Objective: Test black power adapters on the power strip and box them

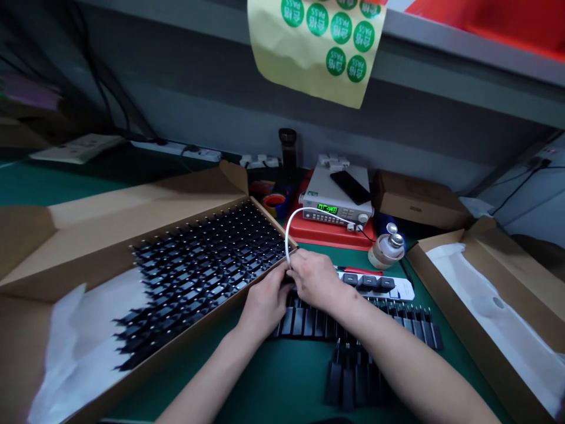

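Observation:
My right hand [318,280] is closed on the end of a white cable [288,232], which arches up and over to the grey bench instrument [338,197] with a lit green display. Beside it, my left hand [265,300] is closed with its fingertips close to the cable end; what they grip is mostly hidden. Just right of my hands, several black plug adapters [368,281] sit in a white power strip [402,288]. Below my hands lies a row of black adapters [304,321] with pins pointing away, and a second group [353,377] is nearer me, partly behind my right forearm.
An open cardboard box [176,347] on the left holds many black adapters in rows. Another open box [445,282] with white lining stands right. A dispenser bottle [388,250], a phone [351,187] and a tape roll [274,201] are farther back. A sticker sheet [304,70] hangs from the shelf.

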The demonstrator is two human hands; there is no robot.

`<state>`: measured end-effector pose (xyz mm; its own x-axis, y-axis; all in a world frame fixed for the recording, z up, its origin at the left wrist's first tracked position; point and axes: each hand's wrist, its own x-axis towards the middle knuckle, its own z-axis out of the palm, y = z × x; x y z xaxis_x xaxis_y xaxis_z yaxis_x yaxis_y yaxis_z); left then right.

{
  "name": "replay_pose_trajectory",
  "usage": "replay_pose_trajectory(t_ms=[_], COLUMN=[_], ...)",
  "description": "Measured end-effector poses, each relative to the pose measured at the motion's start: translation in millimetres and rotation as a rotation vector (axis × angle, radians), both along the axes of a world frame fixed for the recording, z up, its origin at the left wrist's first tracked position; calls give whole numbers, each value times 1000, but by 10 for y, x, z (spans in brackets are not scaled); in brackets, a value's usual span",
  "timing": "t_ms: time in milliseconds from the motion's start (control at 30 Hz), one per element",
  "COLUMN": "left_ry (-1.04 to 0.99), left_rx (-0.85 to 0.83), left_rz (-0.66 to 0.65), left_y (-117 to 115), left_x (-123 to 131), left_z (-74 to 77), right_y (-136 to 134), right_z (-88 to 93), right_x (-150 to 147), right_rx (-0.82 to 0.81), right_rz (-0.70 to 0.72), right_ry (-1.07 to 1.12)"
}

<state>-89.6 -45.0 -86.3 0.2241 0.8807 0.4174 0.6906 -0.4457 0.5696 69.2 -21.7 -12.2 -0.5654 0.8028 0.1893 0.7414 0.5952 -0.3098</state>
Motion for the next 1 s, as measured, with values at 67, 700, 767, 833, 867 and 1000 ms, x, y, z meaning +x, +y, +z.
replay_pose_trajectory(t_ms=[67, 700, 767, 833, 867, 1000], left_ry=[7, -4, -10, -17, -19, -5], left_rx=[12, -87, -91, -83, -79, -65], left_rz=[7, -7, -18, -27, -26, -25], left_y=[1, -11, -12, -3, 5, 21], left_x=[0, 12, 19, 35, 42, -6], left_z=[-18, 22, 23, 24, 23, 3], right_y=[3, 55, 14, -43, -71, -113], right_z=[-13, 141, 184, 173, 148, -5], right_x=[0, 388, 535, 616, 628, 540], right_rx=[6, 82, 30, -74, -120, -116], right_rz=[0, -15, -87, -120, -130, -134], right_ry=[0, 604, 793, 799, 765, 553])
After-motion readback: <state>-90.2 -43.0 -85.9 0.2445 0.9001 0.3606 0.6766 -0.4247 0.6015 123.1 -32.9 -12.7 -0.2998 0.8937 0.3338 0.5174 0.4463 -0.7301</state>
